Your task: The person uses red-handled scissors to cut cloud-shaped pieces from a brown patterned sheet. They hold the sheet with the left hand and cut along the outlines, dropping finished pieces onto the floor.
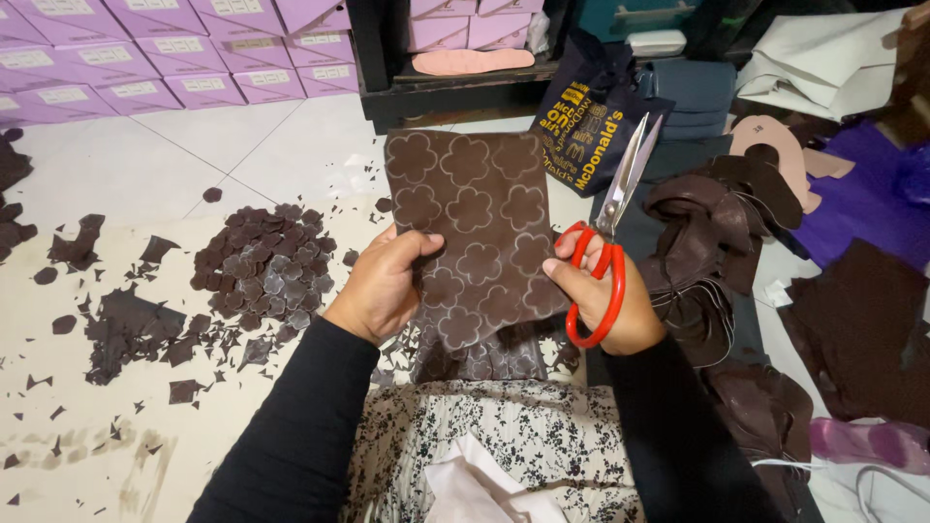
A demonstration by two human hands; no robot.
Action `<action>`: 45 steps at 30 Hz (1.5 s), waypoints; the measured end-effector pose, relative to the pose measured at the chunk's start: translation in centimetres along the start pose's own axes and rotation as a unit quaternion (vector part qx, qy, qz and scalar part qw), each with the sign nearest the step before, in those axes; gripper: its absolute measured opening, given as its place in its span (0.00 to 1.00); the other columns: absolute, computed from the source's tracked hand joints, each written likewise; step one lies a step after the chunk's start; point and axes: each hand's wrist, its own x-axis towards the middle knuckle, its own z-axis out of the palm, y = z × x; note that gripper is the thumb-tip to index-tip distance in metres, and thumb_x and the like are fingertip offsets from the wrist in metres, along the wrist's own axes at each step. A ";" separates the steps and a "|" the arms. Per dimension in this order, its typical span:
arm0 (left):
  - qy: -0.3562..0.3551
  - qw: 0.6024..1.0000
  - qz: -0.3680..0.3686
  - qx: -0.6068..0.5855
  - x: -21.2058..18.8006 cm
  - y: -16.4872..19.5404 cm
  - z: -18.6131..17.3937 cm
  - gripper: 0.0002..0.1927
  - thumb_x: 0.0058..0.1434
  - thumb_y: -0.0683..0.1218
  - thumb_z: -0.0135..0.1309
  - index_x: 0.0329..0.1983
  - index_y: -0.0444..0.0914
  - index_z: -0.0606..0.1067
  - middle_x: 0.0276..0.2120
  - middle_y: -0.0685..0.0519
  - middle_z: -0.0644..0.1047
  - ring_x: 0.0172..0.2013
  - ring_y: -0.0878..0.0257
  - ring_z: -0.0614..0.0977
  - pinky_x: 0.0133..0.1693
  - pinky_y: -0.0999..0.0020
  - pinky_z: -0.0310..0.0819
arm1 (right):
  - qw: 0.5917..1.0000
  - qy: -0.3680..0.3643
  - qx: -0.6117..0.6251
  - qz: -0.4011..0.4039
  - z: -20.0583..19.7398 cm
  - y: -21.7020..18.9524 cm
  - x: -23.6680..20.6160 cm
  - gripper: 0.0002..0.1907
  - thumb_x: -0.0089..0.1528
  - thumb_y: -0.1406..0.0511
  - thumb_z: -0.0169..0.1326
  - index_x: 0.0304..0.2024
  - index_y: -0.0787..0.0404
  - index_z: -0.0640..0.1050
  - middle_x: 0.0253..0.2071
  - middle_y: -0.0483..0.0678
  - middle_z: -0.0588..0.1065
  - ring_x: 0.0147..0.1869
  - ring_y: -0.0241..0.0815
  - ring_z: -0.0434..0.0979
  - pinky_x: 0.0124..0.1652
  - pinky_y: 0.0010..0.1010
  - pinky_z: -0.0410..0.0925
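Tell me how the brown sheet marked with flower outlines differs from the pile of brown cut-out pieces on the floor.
The brown sheet marked with flower outlines is whole and held in the left hand; the pile of brown cut-out pieces lies loose on the floor. The sheet's flowers are only traced; the pile's are cut free. Both are dark brown.

The dark brown sheet (477, 228) is a flat, roughly rectangular piece of thin material. Its face carries rows of flower outlines with rounded petals, drawn in a pale line. It is held up above the floor, its long axis running away from the person, the upper edge free. The lower end hangs down toward the lap and shows further outlines. The left edge is gripped near the lower third, and the right edge is touched at the same height.

The scissors (608, 232) have red loop handles and long bright metal blades. The blades are closed, pointing up and slightly right, just beside the sheet's right edge.
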 end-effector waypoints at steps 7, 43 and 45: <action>-0.067 0.995 -0.027 0.074 -0.3 -0.7 0.7 0.15 0.64 0.38 0.49 0.54 0.33 0.72 0.47 0.49 0.79 0.44 0.62 0.80 0.50 0.62 0.77 | 0.996 0.055 0.065 -0.023 0.7 0.5 0.4 0.09 0.65 0.72 0.59 0.41 0.61 0.70 0.35 0.40 0.64 0.40 0.29 0.63 0.41 0.25 0.60; 0.032 0.962 0.267 -0.048 0.5 1.2 0.0 0.18 0.72 0.44 0.49 0.64 0.34 0.69 0.57 0.47 0.76 0.55 0.56 0.79 0.59 0.57 0.75 | 0.958 -0.131 -0.189 0.173 5.9 -0.9 -4.0 0.18 0.63 0.50 0.52 0.37 0.57 0.73 0.28 0.38 0.69 0.30 0.31 0.70 0.33 0.26 0.69; 0.018 0.965 0.260 -0.033 0.3 0.6 0.5 0.19 0.72 0.44 0.49 0.64 0.34 0.69 0.57 0.47 0.76 0.55 0.57 0.79 0.59 0.58 0.74 | 0.959 -0.131 -0.200 0.151 6.0 -0.9 -4.1 0.18 0.62 0.49 0.51 0.36 0.56 0.73 0.28 0.38 0.70 0.30 0.31 0.70 0.33 0.26 0.68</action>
